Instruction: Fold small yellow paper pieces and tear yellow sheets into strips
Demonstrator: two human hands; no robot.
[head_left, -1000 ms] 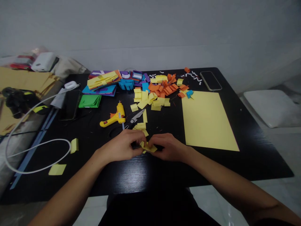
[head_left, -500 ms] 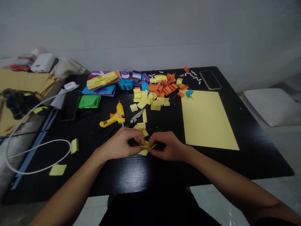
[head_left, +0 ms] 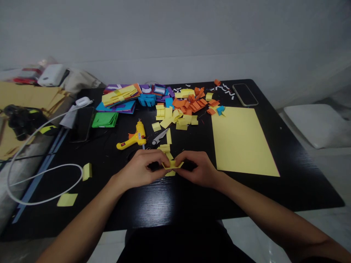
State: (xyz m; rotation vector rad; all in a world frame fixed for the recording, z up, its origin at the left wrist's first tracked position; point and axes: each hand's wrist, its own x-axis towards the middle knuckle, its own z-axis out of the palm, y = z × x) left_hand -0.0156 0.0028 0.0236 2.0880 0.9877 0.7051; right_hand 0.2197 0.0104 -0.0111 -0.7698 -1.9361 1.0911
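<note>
Head view: left hand (head_left: 144, 166) and right hand (head_left: 199, 165) pinch one folded yellow paper (head_left: 172, 165); uneven pulling could tear it.

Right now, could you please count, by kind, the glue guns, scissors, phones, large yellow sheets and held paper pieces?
Yellow plastic glue gun: 1
Grey metal scissors: 1
Black rectangular phone at left, pale-edged phone at right: 2
Large yellow rectangular sheet: 1
Folded yellow paper piece in left hand and right hand: 1
Total: 6
</note>
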